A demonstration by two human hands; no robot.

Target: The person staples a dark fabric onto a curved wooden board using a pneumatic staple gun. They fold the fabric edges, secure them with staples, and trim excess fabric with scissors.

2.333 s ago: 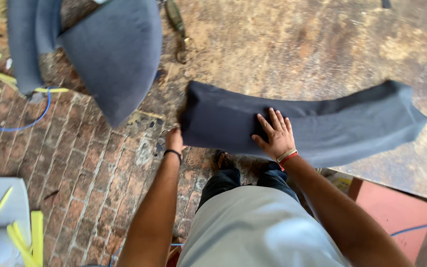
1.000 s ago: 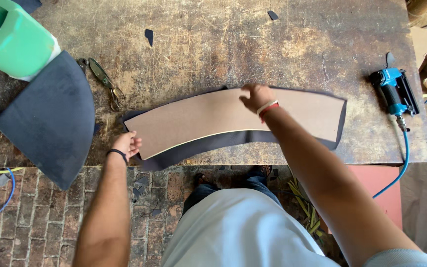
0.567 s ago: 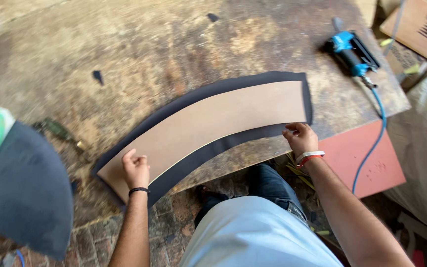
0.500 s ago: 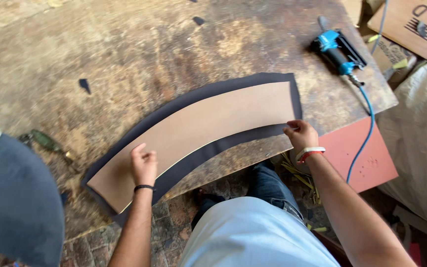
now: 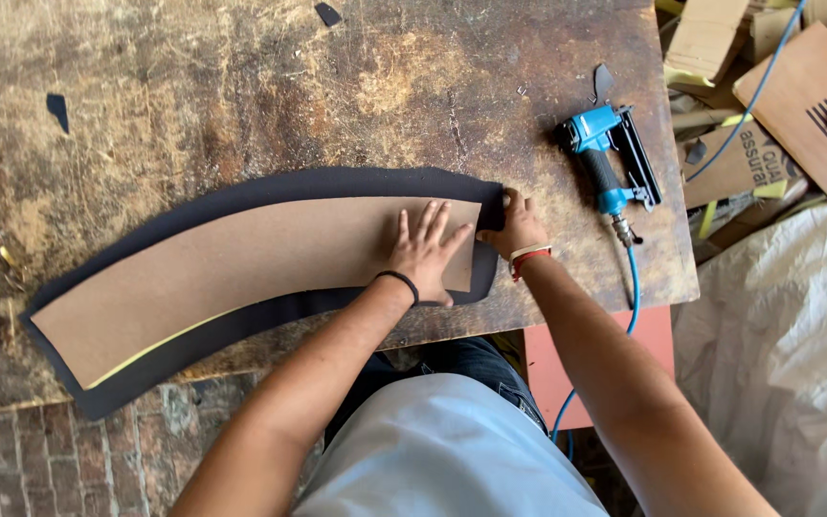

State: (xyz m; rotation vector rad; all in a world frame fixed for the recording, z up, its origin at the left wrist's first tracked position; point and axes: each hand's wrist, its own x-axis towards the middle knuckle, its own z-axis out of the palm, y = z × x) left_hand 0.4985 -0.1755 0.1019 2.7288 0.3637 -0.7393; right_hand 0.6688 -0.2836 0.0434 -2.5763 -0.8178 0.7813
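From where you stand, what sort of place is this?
Probably an upholstery or furniture workshop. A worn wooden workbench carries a curved board panel laid on dark fabric, a blue pneumatic stapler on an air hose lies beside it, and cardboard scraps pile nearby.

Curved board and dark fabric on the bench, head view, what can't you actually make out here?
- Right hand: fingertips curl over the dark fabric edge, so the grip is hidden.
- Curved board: right end covered by the left hand.
- Fabric's underside: hidden by the board and worn table.
- Blue staple gun: hose runs off the table, end unseen.
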